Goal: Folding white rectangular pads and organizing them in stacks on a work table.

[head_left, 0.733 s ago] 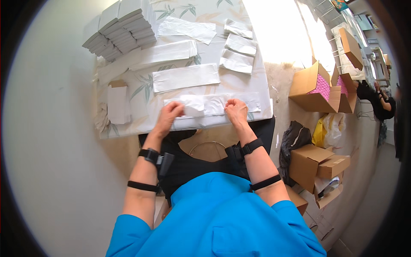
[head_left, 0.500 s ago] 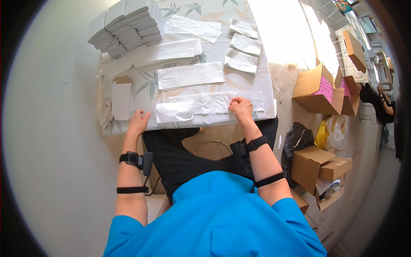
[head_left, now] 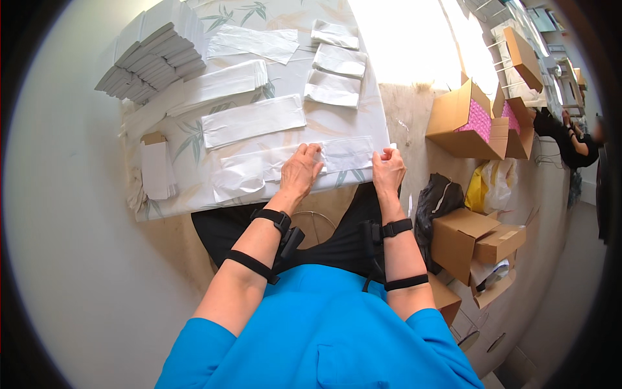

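Observation:
A long, flat white strip [head_left: 350,153] of thin, paper-like or plastic material lies along the table's near edge. A shorter white piece [head_left: 238,176], wrinkled, covers its left end. My left hand [head_left: 301,172] rests palm down on the middle of the strip, fingers extended and thumb apart. At the strip's right end, by the table corner, my right hand [head_left: 389,172] has its fingers curled in toward the thumb. Whatever is between those fingertips is too small to make out. Just beyond my left hand lies a flat white folded pack [head_left: 254,121].
Tall stacks of folded white packs [head_left: 155,48] stand at the far left, with a white carton [head_left: 157,168] nearer. Layered white strips [head_left: 223,84] and three small folded packs [head_left: 332,88] lie farther back. Open cardboard boxes [head_left: 447,123] and bags [head_left: 437,207] sit on the right-hand floor.
My left hand has moved right, from beside the carton onto the middle of the strip. My right hand has shifted from the strip's upper surface to its right end. The whole view has swung slightly.

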A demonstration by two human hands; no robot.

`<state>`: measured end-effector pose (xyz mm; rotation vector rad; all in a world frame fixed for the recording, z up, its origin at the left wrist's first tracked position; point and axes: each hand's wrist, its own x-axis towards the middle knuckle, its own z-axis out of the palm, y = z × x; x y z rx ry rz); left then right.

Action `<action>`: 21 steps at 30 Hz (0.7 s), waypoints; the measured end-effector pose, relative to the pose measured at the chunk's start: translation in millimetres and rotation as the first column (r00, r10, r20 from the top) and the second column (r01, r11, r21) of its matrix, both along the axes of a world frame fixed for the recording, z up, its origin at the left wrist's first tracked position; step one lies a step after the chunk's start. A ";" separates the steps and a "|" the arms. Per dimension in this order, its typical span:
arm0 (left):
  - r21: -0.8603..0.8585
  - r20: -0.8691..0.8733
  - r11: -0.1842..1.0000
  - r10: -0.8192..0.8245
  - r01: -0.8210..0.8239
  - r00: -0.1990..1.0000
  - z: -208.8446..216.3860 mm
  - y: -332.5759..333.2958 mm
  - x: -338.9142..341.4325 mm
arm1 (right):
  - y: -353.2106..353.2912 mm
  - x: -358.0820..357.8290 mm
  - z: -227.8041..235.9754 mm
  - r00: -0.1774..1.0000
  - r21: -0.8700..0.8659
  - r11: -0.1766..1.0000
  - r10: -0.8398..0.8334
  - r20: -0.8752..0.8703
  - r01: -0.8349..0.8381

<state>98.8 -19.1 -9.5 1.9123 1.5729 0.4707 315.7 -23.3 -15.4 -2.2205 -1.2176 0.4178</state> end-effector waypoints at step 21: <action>-0.188 -0.015 0.981 -0.050 0.047 0.999 6.8 7.4 1.0 | 5.3 -7.5 3.5 0.477 -0.231 0.960 -0.278 -0.834 0.155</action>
